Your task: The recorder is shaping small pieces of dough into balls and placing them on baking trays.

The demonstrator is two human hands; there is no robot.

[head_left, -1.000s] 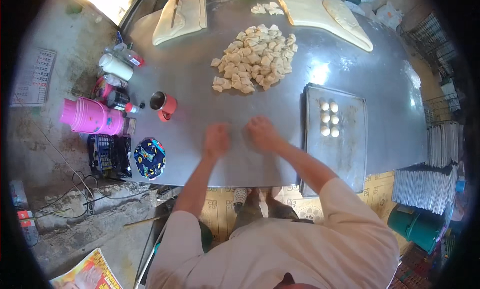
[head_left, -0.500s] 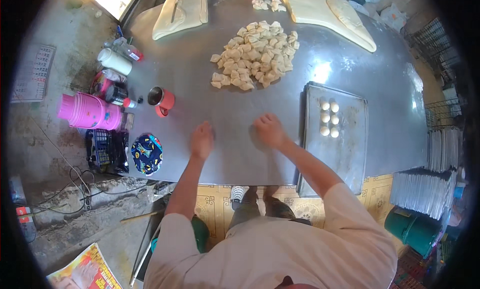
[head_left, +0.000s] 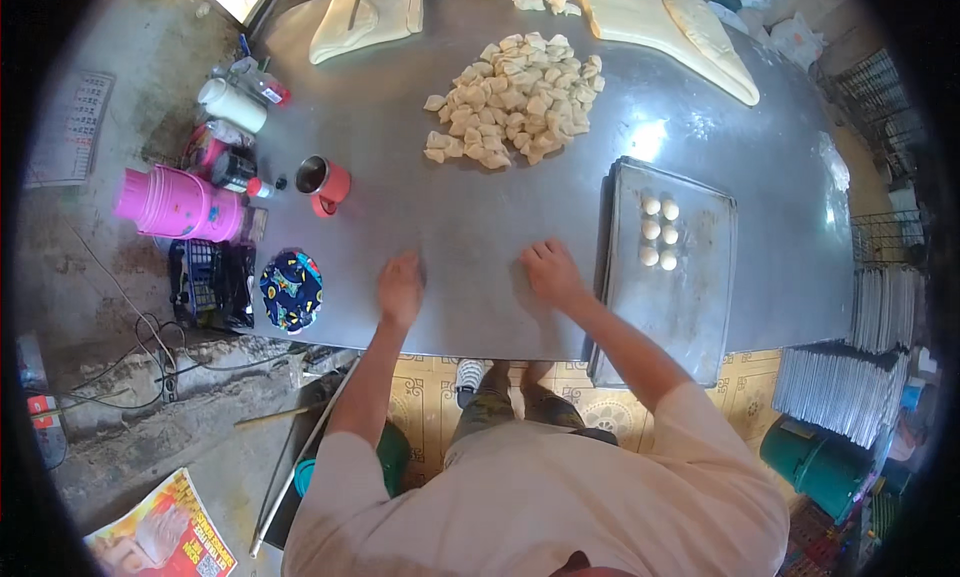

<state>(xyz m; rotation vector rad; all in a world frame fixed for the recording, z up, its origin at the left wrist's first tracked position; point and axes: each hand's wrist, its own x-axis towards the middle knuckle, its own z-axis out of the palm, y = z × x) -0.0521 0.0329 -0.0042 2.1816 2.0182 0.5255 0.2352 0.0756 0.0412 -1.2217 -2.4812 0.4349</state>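
Note:
My left hand (head_left: 401,287) is cupped low on the grey metal table (head_left: 465,212), with its fingers curled under. Across from it, my right hand (head_left: 551,271) is curled down on the same surface, close to the left edge of a metal baking tray (head_left: 700,307). Whatever lies under either palm is hidden. Several round, pale dough balls (head_left: 650,230) sit in two short rows on the tray. Beyond my hands is a heap of cut dough pieces (head_left: 520,97), apart from both.
Folded dough slabs (head_left: 665,32) lie at the far side, near a few small dough pieces (head_left: 546,2). Leftward stand a red mug (head_left: 323,182), a patterned cloth item (head_left: 292,291), a pink jug (head_left: 185,205) and a white bottle (head_left: 232,105). Stacked trays (head_left: 842,392) stand at right.
Both hands stay low on the table, and my right hand has shifted slightly rightward. Another person's hand beside the far small dough pieces has gone from view. The whole view has tilted a little.

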